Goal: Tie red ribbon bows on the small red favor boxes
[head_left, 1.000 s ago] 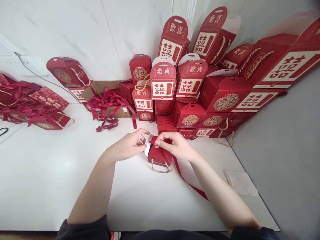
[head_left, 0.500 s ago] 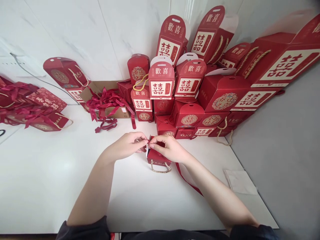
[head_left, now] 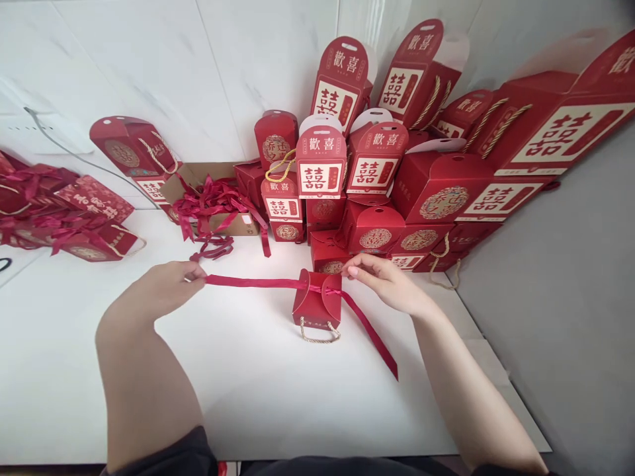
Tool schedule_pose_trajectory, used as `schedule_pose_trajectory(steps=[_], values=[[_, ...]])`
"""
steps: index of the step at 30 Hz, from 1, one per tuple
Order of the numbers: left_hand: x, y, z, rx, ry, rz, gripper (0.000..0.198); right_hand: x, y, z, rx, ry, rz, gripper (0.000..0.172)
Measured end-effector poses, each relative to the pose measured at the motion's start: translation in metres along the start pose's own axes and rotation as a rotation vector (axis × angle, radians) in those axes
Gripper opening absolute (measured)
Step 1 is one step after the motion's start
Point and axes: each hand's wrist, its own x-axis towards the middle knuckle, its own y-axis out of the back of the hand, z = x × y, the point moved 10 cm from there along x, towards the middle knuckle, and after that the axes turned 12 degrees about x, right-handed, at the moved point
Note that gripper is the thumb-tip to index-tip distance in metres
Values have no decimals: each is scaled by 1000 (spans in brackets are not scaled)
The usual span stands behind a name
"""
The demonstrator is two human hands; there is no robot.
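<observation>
A small red gift box (head_left: pixel 317 314) with a cord handle (head_left: pixel 320 340) stands on the table in front of me. A dark red ribbon (head_left: pixel 258 283) threads through the slots in its curved top flaps. My left hand (head_left: pixel 171 287) pinches one ribbon end and holds it stretched out to the left of the box. On the right side, the other ribbon tail (head_left: pixel 372 334) hangs loose on the tabletop. My right hand (head_left: pixel 384 281) hovers just right of the box top, fingers loosely curved, with nothing seen in them.
Stacked red boxes (head_left: pixel 377 165) stand against the wall at the back right. A cardboard carton (head_left: pixel 243 223) full of ribbons is at the back left, with a few ribbons (head_left: pixel 213 248) before it. Ribboned boxes (head_left: pixel 89 248) sit far left. A grey wall (head_left: pixel 575 317) bounds the right.
My left hand has moved left from the box, drawing the ribbon out through the flaps. My right hand has lifted off the box and shifted right. The flaps now lean together.
</observation>
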Motion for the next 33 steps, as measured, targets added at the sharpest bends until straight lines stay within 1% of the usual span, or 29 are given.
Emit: schedule_pose_trajectory(steps=[1, 2, 3, 4, 5, 7, 8, 9, 10, 12, 14, 15, 17, 19, 22, 23, 25, 27, 29, 31, 33], values=[[2, 0, -2, -23, 5, 24, 36, -4, -1, 11, 1, -39, -11, 31], [5, -2, 1, -48, -12, 38, 43, -7, -2, 21, 9, -75, -19, 32], [7, -5, 12, -73, -58, 37, 51, -10, -4, 31, 23, -105, -22, 33], [9, -11, 28, -90, -124, 11, 57, -12, -7, 40, 45, -128, -21, 34], [8, -19, 49, -108, -214, -50, 58, -14, -10, 47, 74, -143, -17, 35], [1, -32, 100, -212, -448, -136, 54, -16, -16, 56, 150, -151, -5, 35], [-4, -39, 121, -277, -529, -191, 52, -16, -20, 58, 195, -146, 1, 34], [-9, -47, 139, -338, -579, -253, 51, -17, -23, 58, 245, -133, 8, 32], [-12, -55, 152, -378, -597, -299, 51, -17, -26, 57, 297, -113, 15, 29], [-16, -67, 166, -403, -593, -345, 51, -19, -31, 53, 391, -68, 27, 27], [-19, -75, 171, -408, -571, -380, 48, -22, -35, 50, 420, -47, 34, 32], [-21, -77, 173, -426, -574, -405, 45, -23, -36, 49, 398, -44, 38, 34], [-27, -78, 179, -490, -615, -474, 38, -26, -37, 45, 306, -42, 46, 36], [-33, -74, 184, -542, -661, -519, 35, -27, -36, 40, 195, -19, 68, 31], [-31, -68, 182, -552, -642, -507, 37, -27, -32, 33, 79, 28, 115, 19], [-30, -66, 180, -554, -633, -490, 38, -26, -31, 32, 63, 34, 129, 18], [-26, -63, 177, -554, -637, -459, 38, -25, -29, 34, 83, 20, 138, 22], [-22, -63, 173, -539, -653, -456, 36, -24, -28, 41, 166, -23, 114, 30], [-18, -66, 168, -529, -656, -473, 36, -23, -31, 50, 270, -83, 49, 37], [-13, -72, 163, -518, -655, -520, 36, -23, -36, 60, 337, -152, -39, 42], [-11, -80, 160, -505, -660, -595, 35, -23, -38, 67, 353, -196, -92, 42]])
